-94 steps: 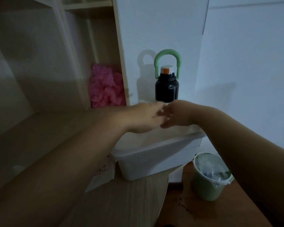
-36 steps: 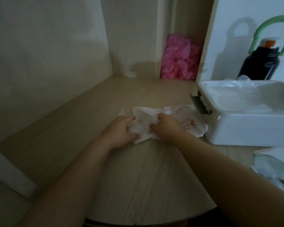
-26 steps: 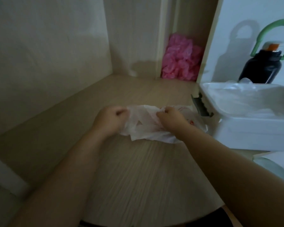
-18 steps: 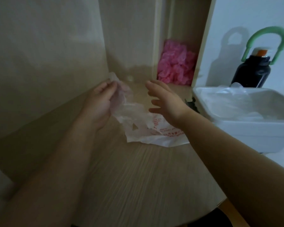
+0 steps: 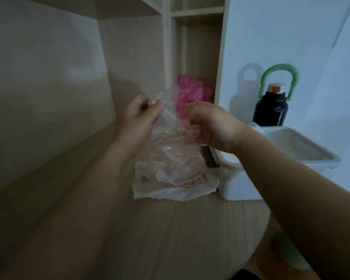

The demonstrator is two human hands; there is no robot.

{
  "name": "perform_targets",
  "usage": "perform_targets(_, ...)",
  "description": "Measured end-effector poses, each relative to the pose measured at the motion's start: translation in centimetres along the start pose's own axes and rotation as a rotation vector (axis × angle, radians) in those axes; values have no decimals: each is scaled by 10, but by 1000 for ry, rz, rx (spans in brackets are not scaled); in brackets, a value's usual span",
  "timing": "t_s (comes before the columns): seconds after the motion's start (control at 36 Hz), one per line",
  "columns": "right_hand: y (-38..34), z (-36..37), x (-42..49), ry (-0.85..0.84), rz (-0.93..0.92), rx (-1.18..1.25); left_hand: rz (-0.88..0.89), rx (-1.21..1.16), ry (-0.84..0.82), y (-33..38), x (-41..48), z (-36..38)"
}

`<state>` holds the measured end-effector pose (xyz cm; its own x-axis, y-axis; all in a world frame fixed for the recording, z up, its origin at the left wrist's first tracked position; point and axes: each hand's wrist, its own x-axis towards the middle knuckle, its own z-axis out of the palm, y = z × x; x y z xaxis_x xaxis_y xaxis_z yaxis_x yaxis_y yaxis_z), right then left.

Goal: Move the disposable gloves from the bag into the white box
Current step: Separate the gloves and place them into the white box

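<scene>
A white plastic bag point(image 5: 176, 178) with red print lies on the wooden desk beside the white box point(image 5: 287, 148). Above the bag hangs a clear disposable glove point(image 5: 168, 126), stretched between both hands. My left hand point(image 5: 139, 120) pinches its upper left edge. My right hand point(image 5: 208, 124) grips its right side with curled fingers. The white box stands open at the right, its left end hidden behind my right wrist. Little of the box's inside shows.
A black bottle point(image 5: 271, 112) with a green handle stands behind the box against the white wall. A pink bundle point(image 5: 192, 91) sits in the shelf niche at the back. A green bin point(image 5: 291, 257) stands below the desk's right edge.
Both hands left the bag on the desk and rose. My left hand lifted a clear glove out of it, and my right hand, open half a second ago, now grips the glove too.
</scene>
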<state>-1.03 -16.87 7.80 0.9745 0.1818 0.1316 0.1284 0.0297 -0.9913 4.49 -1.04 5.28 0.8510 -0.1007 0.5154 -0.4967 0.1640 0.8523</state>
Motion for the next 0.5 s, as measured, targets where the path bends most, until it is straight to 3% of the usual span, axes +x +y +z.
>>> perform_targets(0.08, -13, -17, -6, -56, 24, -37, 75, 140, -85, 3, 4, 23)
perform_targets(0.31, -17, -43, -18, 136, -68, -171, 98, 156, -142, 3, 17, 61)
perform_targets(0.36, -16, -48, -17, 222, -111, -179, 28, 114, -217, 5, 14, 64)
perform_targets(0.44, -17, -56, -18, 251, -186, -80, -179, 53, -497, 8, 8, 65)
perform_targets(0.5, -19, -60, -19, 260, -216, -30, -219, 55, -558, 6, 6, 65)
